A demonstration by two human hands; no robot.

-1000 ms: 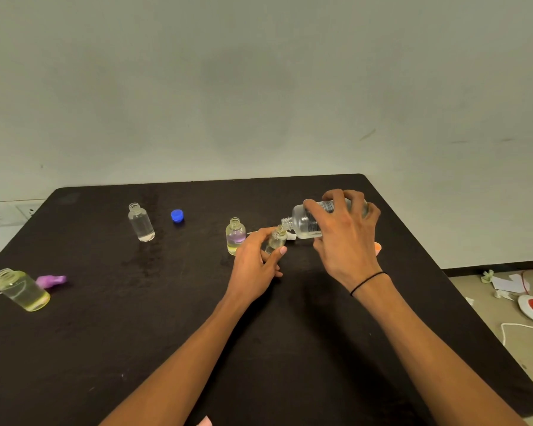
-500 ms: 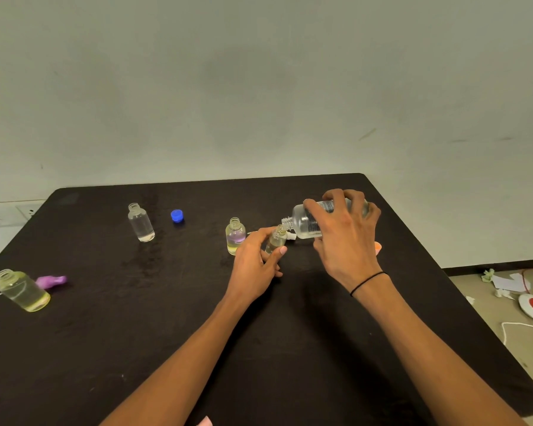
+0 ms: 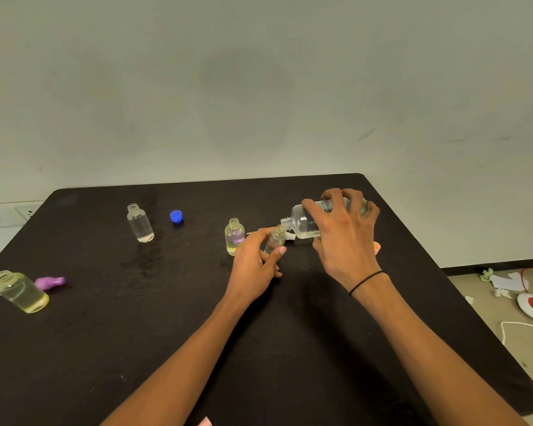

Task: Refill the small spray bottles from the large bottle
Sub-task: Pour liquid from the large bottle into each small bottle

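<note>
A: From the head view, where does the refilling stand?

B: Mid-pour, I'd judge. The right hand (image 3: 345,238) is wrapped around the large bottle (image 3: 308,222), which is tipped almost flat with its open neck pointing left. That neck sits just over the mouth of a small bottle (image 3: 275,239), which the left hand (image 3: 253,265) grips between thumb and fingers, roughly upright, near the middle of the worktop (image 3: 136,348) toward its far edge.

A: Can you see liquid going in?

B: No, the stream is too fine to make out, and the fill level in that small bottle is hidden by the fingers.

A: What about the others?

B: Three more open bottles stand untouched. One with yellowish liquid and a purple tint (image 3: 234,236) is just left of the left hand and looks partly full. A clear bottle (image 3: 140,223) stands further left near the far edge, holding only a little at the bottom. A wider yellow-tinted bottle (image 3: 20,291) is at the left edge, around half full.

A: And the tops?

B: A blue cap (image 3: 176,216) lies beside the clear bottle, probably the large bottle's. A purple sprayer top (image 3: 50,282) lies by the left-edge bottle. Something white (image 3: 290,237) and something orange (image 3: 377,247) peek out beside the right hand; I can't tell what they are.

A: So what remains?

B: By my reading, finishing this pour, topping up at least the clear bottle, then refitting the tops. None is on yet.
</note>
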